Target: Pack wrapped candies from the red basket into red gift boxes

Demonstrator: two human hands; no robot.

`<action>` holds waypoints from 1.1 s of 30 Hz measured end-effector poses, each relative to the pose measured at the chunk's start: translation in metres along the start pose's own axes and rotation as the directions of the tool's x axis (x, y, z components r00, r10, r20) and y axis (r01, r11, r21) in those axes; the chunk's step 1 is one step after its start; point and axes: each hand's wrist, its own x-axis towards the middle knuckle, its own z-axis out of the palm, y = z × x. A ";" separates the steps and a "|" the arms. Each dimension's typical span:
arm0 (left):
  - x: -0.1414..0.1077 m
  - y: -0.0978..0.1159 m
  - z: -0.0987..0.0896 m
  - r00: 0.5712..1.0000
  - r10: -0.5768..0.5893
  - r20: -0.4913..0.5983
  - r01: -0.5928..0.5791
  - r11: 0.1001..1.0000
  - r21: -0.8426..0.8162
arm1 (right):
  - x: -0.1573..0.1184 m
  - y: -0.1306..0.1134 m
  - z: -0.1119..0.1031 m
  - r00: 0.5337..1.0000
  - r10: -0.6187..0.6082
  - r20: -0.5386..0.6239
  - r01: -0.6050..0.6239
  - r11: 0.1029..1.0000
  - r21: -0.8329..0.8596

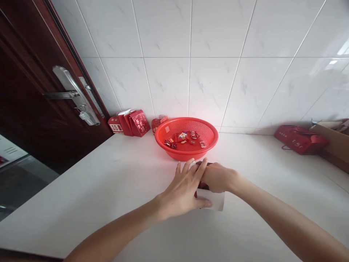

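A small red paper box point(211, 199) with a white inner flap folded outward stands on the white tabletop, its top open. My left hand point(185, 189) grips its left side, the thumb on the near flap and the fingers stretched over the far side. Into the opening reaches my right hand point(219, 177); its fingers are hidden inside the box, so what they hold does not show. Just beyond both hands sits a red plastic basket point(187, 154) with several wrapped sweets point(182, 136) and a peanut point(183, 142) lying in it.
Several red gift boxes point(131, 123) lean by the wall at the back left. More dark red boxes point(300, 139) lie at the right, beside a brown cardboard box point(334, 142). A dark wooden door point(35, 91) with a metal handle borders the table on the left.
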 end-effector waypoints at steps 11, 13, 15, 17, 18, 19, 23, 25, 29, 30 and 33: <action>0.001 -0.003 0.002 0.998 0.012 -0.066 -0.013 1.000 -0.003 | -0.004 0.001 0.004 0.962 0.200 -0.187 -0.203 0.979 0.007; 0.001 -0.004 0.003 0.998 0.012 -0.069 -0.013 1.000 -0.015 | -0.009 0.009 0.002 0.967 0.173 -0.187 -0.172 0.985 0.026; 0.001 -0.004 0.003 0.998 0.013 -0.066 -0.014 1.000 -0.024 | -0.013 0.015 0.000 0.975 0.142 -0.173 -0.134 0.989 0.058; 0.001 -0.005 0.003 0.997 0.019 -0.068 -0.021 0.999 -0.029 | -0.014 0.019 -0.001 0.990 0.084 -0.112 -0.071 0.991 0.114; 0.001 -0.005 0.004 0.997 0.026 -0.075 -0.028 0.999 -0.030 | -0.014 0.020 -0.001 0.996 0.050 -0.075 -0.038 0.988 0.147; 0.001 -0.005 0.004 0.996 0.035 -0.081 -0.037 0.999 -0.030 | -0.013 0.019 -0.001 0.999 0.022 -0.047 -0.014 0.984 0.179; 0.002 -0.008 0.007 0.997 0.025 -0.076 -0.026 1.000 -0.011 | -0.005 0.013 -0.003 0.999 0.012 -0.043 -0.003 0.980 0.201; 0.002 -0.008 0.008 0.998 0.008 -0.066 -0.008 1.000 0.000 | -0.001 0.010 -0.005 0.997 0.069 -0.024 -0.063 0.982 0.180; 0.003 -0.008 0.007 0.998 0.007 -0.064 -0.007 1.000 0.015 | 0.000 0.006 -0.008 0.989 0.142 -0.030 -0.135 0.976 0.169; 0.003 -0.008 0.007 0.998 0.008 -0.065 -0.007 1.000 0.015 | -0.001 0.006 -0.008 0.989 0.137 -0.051 -0.127 0.978 0.164; 0.003 -0.007 0.006 0.998 0.006 -0.068 -0.005 1.000 0.005 | -0.007 0.005 -0.010 0.990 0.107 -0.092 -0.091 0.982 0.163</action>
